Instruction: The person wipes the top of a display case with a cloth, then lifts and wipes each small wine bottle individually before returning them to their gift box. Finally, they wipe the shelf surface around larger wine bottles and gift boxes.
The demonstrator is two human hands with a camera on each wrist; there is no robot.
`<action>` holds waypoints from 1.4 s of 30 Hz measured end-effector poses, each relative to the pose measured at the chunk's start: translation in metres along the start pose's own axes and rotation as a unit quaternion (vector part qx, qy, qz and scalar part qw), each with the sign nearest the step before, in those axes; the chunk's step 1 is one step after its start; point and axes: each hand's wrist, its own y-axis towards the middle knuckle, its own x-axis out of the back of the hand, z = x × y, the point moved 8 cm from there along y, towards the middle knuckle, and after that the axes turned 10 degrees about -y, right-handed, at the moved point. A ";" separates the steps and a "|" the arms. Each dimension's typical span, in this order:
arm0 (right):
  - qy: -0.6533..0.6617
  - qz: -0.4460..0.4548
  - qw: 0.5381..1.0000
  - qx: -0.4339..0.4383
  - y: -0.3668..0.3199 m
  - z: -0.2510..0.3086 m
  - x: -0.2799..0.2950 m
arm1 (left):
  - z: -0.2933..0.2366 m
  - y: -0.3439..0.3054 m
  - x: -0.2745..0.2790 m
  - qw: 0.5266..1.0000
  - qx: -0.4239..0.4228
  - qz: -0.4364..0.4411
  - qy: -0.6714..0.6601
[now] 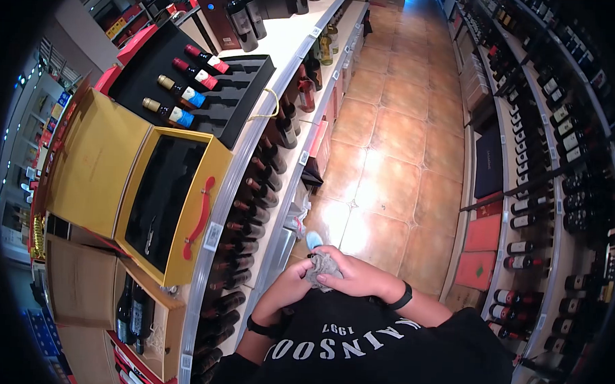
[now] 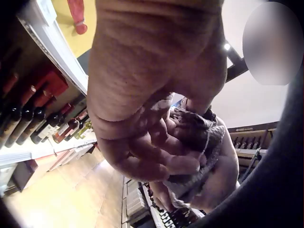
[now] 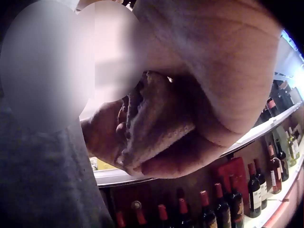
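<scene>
A crumpled grey cloth (image 1: 324, 270) is held between both hands in front of the dark shirt, over the aisle. My left hand (image 1: 292, 283) grips it from the left, and in the left wrist view its curled fingers (image 2: 156, 159) lie against the bunched cloth (image 2: 194, 133). From the other side my right hand (image 1: 359, 276) holds it, thumb on top in the head view. The right wrist view shows the folded cloth (image 3: 159, 114) in the curve of the right fingers, which partly hide it.
Left of me runs a shelf with several wine bottles (image 1: 249, 210). On its top stand an open yellow case (image 1: 198, 188) with a red handle, a black bottle tray (image 1: 257, 75) and a wooden box (image 1: 171, 309). Another bottle shelf (image 1: 526, 132) lines the right side of the tiled floor (image 1: 384, 127).
</scene>
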 end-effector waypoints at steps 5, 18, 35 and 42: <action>-0.096 -0.022 0.995 0.001 0.063 -0.015 0.064 | -0.023 0.060 0.038 0.998 0.018 0.027 -0.061; -0.026 -0.108 0.994 -0.017 0.240 -0.023 0.240 | -0.194 0.247 0.111 0.990 -0.114 -0.002 0.087; -0.133 0.058 0.937 0.318 0.510 0.096 0.342 | -0.311 0.223 0.198 0.774 -0.229 -0.589 -0.043; -0.097 0.086 0.899 0.419 0.547 0.099 0.329 | -0.382 0.156 0.217 0.520 -0.100 -0.832 0.167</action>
